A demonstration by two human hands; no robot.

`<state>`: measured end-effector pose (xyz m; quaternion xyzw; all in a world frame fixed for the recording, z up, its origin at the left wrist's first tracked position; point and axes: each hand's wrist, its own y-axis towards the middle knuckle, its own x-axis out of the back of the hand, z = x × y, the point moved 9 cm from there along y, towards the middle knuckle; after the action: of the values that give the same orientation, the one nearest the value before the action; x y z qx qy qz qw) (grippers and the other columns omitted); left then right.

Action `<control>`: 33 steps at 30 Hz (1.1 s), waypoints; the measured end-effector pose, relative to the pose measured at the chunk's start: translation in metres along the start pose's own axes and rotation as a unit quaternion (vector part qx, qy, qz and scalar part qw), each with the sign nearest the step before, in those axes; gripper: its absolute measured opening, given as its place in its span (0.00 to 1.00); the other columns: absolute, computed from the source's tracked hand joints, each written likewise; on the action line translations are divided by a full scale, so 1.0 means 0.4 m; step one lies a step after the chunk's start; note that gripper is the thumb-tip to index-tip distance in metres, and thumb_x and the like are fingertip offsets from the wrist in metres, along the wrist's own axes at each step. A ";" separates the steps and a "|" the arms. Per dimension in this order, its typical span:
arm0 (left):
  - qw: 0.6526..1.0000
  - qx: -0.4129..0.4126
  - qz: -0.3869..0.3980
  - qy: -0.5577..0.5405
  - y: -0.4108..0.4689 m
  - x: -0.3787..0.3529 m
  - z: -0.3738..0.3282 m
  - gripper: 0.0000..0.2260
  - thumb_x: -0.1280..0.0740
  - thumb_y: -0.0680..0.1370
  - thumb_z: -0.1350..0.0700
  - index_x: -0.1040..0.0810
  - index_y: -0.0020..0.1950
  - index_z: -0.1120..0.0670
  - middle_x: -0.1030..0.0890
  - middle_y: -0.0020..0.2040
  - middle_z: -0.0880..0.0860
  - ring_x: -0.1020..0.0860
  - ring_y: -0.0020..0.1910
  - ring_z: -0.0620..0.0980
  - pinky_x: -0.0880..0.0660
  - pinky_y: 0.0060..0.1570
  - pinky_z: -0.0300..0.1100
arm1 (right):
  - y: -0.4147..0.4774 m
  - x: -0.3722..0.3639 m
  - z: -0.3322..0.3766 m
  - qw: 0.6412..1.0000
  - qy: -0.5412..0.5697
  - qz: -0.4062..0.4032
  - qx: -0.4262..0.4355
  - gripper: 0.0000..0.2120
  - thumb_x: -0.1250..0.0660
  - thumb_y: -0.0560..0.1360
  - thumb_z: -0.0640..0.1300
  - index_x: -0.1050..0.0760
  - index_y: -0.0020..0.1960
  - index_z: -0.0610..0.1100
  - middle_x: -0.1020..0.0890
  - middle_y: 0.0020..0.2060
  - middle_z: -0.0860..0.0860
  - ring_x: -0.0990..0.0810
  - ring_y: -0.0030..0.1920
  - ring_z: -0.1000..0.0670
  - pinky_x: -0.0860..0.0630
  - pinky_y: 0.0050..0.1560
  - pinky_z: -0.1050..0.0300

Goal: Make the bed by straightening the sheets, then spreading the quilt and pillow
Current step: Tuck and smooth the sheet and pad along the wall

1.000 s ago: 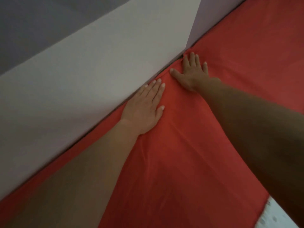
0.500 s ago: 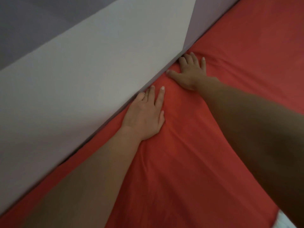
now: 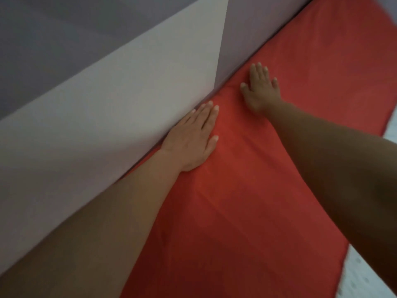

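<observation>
Red sheet (image 3: 247, 211) covers the bed (image 3: 343, 61) under both your arms, faintly creased close to you. White dotted fabric (image 3: 369, 276) shows past its near right edge. Your left grip (image 3: 191, 138) lies flat on the sheet, fingers straight and together, right at the bed's edge by the wall (image 3: 96, 125). Farther along that edge, your right grip (image 3: 261, 89) presses the sheet too, fingers spread apart, holding nothing, just beside the wall's corner.

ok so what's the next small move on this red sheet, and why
Probably sweep the left hand and right hand, both flat by the wall, back toward the body: faint creases show in the red sheet below them.
</observation>
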<state>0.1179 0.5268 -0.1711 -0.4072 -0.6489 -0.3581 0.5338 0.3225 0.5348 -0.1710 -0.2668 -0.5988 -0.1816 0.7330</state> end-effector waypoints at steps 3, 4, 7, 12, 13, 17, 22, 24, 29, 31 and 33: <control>1.000 -0.011 0.005 0.006 0.059 -0.034 -0.002 0.33 0.60 0.77 0.43 0.54 0.79 0.58 0.50 0.79 0.58 0.49 0.78 0.51 0.54 0.76 0.44 | 0.070 -0.007 -0.021 1.000 -0.002 0.024 -0.017 0.31 0.52 0.83 0.53 0.60 0.78 0.40 0.58 0.78 0.45 0.60 0.78 0.46 0.60 0.76 0.44; 1.000 -0.015 0.001 0.013 0.058 -0.045 -0.004 0.32 0.58 0.77 0.44 0.53 0.78 0.59 0.49 0.79 0.58 0.48 0.78 0.51 0.53 0.76 0.45 | 0.089 -0.015 -0.027 0.999 -0.002 0.035 -0.023 0.31 0.53 0.83 0.54 0.60 0.78 0.40 0.59 0.78 0.44 0.60 0.78 0.46 0.60 0.76 0.44; 1.000 -0.008 -0.011 0.028 0.053 -0.071 0.000 0.31 0.53 0.78 0.47 0.49 0.78 0.60 0.46 0.78 0.59 0.45 0.77 0.51 0.49 0.76 0.46 | 0.131 -0.064 -0.034 0.997 -0.020 0.068 -0.024 0.32 0.55 0.82 0.56 0.59 0.78 0.40 0.58 0.78 0.44 0.59 0.78 0.46 0.60 0.76 0.43; 0.999 0.003 0.003 0.051 0.056 -0.088 -0.002 0.31 0.53 0.78 0.47 0.49 0.78 0.61 0.46 0.77 0.62 0.45 0.77 0.52 0.49 0.76 0.47 | 0.172 -0.109 -0.020 0.992 -0.086 0.085 -0.021 0.31 0.56 0.80 0.57 0.55 0.79 0.43 0.56 0.79 0.49 0.60 0.78 0.46 0.60 0.72 0.31; 0.998 0.004 0.010 0.056 0.057 -0.089 0.000 0.31 0.53 0.78 0.47 0.49 0.78 0.61 0.46 0.77 0.63 0.45 0.77 0.52 0.49 0.76 0.46 | 0.176 -0.110 -0.014 0.992 -0.092 0.085 -0.023 0.31 0.56 0.80 0.56 0.54 0.79 0.43 0.55 0.79 0.49 0.60 0.78 0.46 0.59 0.71 0.29; 0.998 0.015 0.022 0.059 0.057 -0.095 0.002 0.31 0.53 0.78 0.46 0.50 0.78 0.60 0.46 0.78 0.62 0.46 0.77 0.51 0.50 0.76 0.46 | 0.172 -0.118 -0.006 0.995 -0.077 0.066 -0.019 0.30 0.56 0.80 0.55 0.52 0.78 0.43 0.54 0.79 0.48 0.60 0.78 0.45 0.60 0.71 0.28; 0.997 0.019 0.022 0.072 0.059 -0.104 0.011 0.31 0.55 0.78 0.46 0.51 0.79 0.59 0.47 0.78 0.61 0.45 0.77 0.52 0.51 0.76 0.46 | 0.160 -0.100 -0.014 0.997 -0.030 0.069 -0.006 0.30 0.56 0.81 0.56 0.58 0.79 0.46 0.59 0.78 0.51 0.64 0.77 0.47 0.65 0.73 0.35; 0.997 0.019 0.023 0.070 0.061 -0.104 0.007 0.31 0.55 0.78 0.46 0.50 0.79 0.59 0.46 0.78 0.61 0.44 0.77 0.52 0.51 0.76 0.46 | 0.133 -0.089 -0.022 0.997 -0.020 0.067 0.015 0.30 0.55 0.82 0.55 0.59 0.79 0.47 0.59 0.78 0.51 0.62 0.77 0.48 0.64 0.74 0.39; 0.997 0.021 0.038 0.061 0.055 -0.086 0.007 0.32 0.59 0.77 0.44 0.54 0.79 0.58 0.49 0.78 0.59 0.47 0.78 0.52 0.54 0.76 0.44 | 0.004 -0.048 -0.027 0.994 -0.025 0.079 0.066 0.28 0.53 0.83 0.53 0.56 0.79 0.45 0.56 0.79 0.49 0.55 0.78 0.48 0.55 0.75 0.43; 0.996 0.035 0.060 0.051 0.046 -0.070 0.008 0.30 0.57 0.80 0.44 0.56 0.79 0.56 0.51 0.79 0.58 0.50 0.78 0.51 0.57 0.76 0.44 | -0.065 -0.026 -0.036 0.993 -0.023 0.089 0.072 0.27 0.53 0.84 0.52 0.55 0.79 0.45 0.55 0.79 0.48 0.53 0.78 0.47 0.53 0.75 0.43; 0.993 0.053 0.096 0.044 0.014 -0.050 0.002 0.29 0.55 0.82 0.44 0.58 0.79 0.54 0.53 0.79 0.57 0.52 0.78 0.52 0.58 0.76 0.46 | -0.141 -0.003 -0.050 0.993 -0.015 0.097 0.071 0.27 0.52 0.84 0.51 0.54 0.79 0.45 0.53 0.79 0.48 0.51 0.78 0.47 0.51 0.76 0.44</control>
<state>0.1248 0.5268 -0.1906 -0.4230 -0.6002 -0.2880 0.6147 0.3049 0.4778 -0.1652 -0.2733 -0.5922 -0.0630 0.7554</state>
